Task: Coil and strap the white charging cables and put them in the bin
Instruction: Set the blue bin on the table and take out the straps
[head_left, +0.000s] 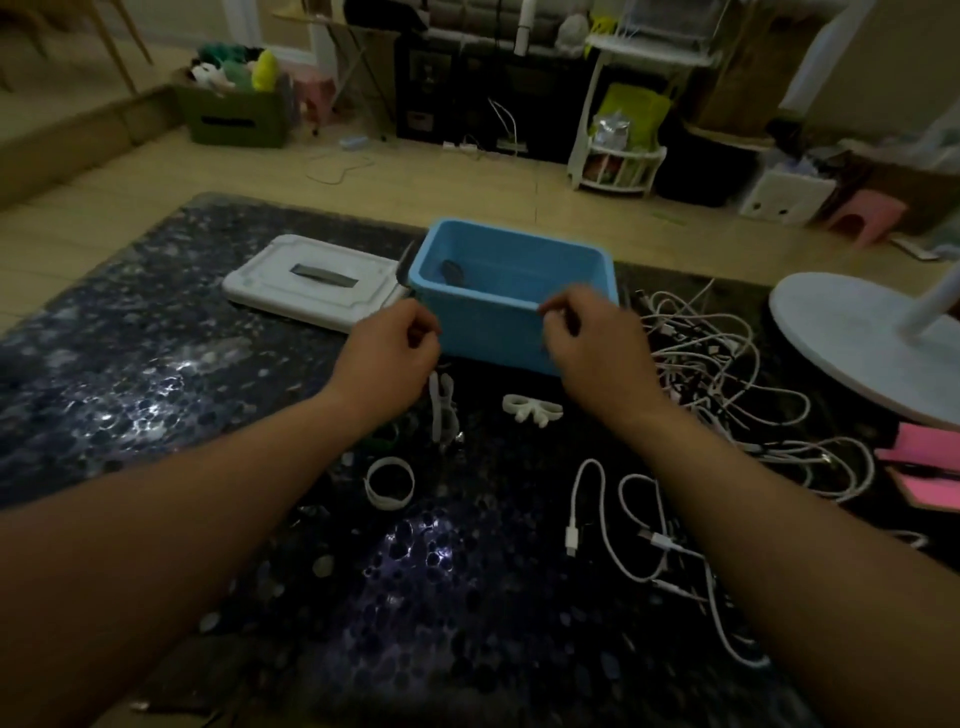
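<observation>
The blue bin (519, 312) stands open at the middle of the dark patterned mat (156, 364), with one dark item inside. My left hand (387, 358) and my right hand (592, 343) hover in front of the bin's near wall, both with fingers curled. The right thumb and forefinger touch with nothing visible between them. A white strap (441, 408) shows just below my left hand, and whether that hand holds it is unclear. A tangle of white charging cables (722, 358) lies right of the bin. One loose white cable (623, 525) lies nearer me.
The bin's white lid (311, 283) lies left of it. A white bow-shaped strap (532, 410) and a white ring strap (389, 483) lie on the mat. A round white stand base (857, 343) and pink notes (924, 467) sit at the right.
</observation>
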